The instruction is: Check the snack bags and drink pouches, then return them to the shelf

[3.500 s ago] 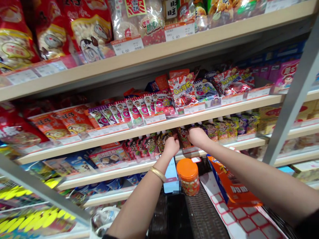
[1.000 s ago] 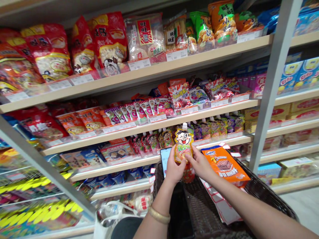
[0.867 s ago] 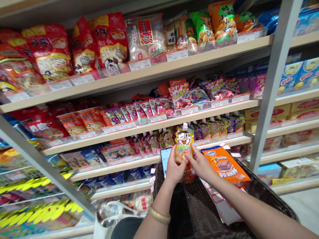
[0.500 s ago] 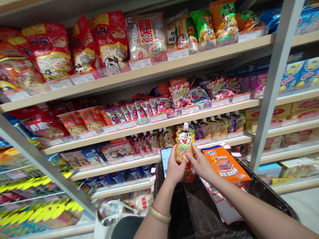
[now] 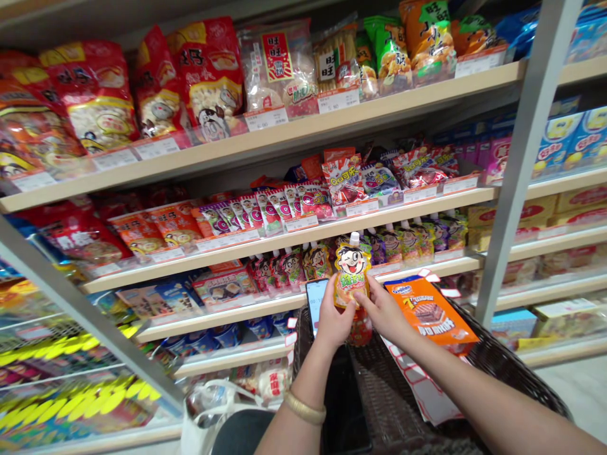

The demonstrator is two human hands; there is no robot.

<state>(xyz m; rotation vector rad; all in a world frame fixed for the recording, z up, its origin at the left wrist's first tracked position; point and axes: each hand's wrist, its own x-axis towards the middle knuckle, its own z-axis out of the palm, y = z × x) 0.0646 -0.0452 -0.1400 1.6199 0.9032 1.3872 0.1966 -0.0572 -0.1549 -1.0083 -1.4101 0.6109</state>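
A yellow spouted jelly pouch [image 5: 351, 268] with a white cap and a winking cartoon face is upright between both hands. My left hand [image 5: 334, 313] pinches its left side, thumb on the front. From the right, my right hand [image 5: 383, 309] grips it, with the thumb also across the front. Red shows in the lower part of the pouch. Behind my left wrist a lit phone [image 5: 315, 300] is partly covered. An orange snack bag [image 5: 429, 313] lies in the dark wicker basket [image 5: 386, 379], right of my right hand.
Shelves [image 5: 265, 139] of bagged snacks and candies stand ahead. More spouted pouches [image 5: 417, 240] line the shelf just behind the held one. Grey posts [image 5: 521, 158] divide the shelving. A white bag [image 5: 203, 411] is at lower left, and a white card with red outlines [image 5: 427, 392] lies under the orange bag.
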